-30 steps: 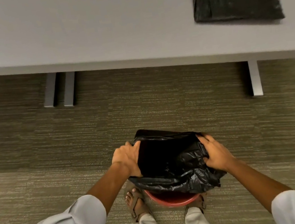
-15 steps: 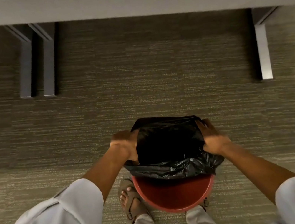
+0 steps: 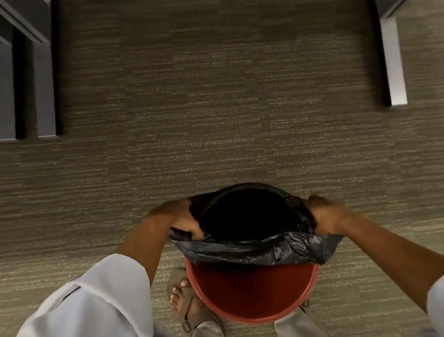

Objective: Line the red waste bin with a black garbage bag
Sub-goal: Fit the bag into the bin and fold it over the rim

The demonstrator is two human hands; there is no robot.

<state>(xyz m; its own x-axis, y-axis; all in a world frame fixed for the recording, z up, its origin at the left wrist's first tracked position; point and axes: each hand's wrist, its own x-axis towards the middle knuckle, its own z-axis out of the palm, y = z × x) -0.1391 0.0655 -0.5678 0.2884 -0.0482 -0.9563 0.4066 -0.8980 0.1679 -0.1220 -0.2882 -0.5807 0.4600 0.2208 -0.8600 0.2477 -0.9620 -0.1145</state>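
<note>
The red waste bin (image 3: 253, 295) stands on the carpet between my feet, its near inner wall bare and red. The black garbage bag (image 3: 286, 245) is spread wide over the bin's far half, its mouth round and dark inside. My left hand (image 3: 185, 221) grips the bag's left edge, fingers curled into the opening. My right hand (image 3: 325, 215) grips the right edge, pulling it outward. The bag's near edge hangs crumpled across the middle of the bin.
Grey-green carpet (image 3: 208, 126) covers the floor. Two grey table legs (image 3: 23, 92) stand at the far left and one (image 3: 391, 57) at the far right. A sandalled foot (image 3: 187, 300) rests beside the bin's left side.
The view tilted down, so the tabletop and folded bags left the frame. My hands pulled the bag's mouth wider apart, and more of the red bin shows below.
</note>
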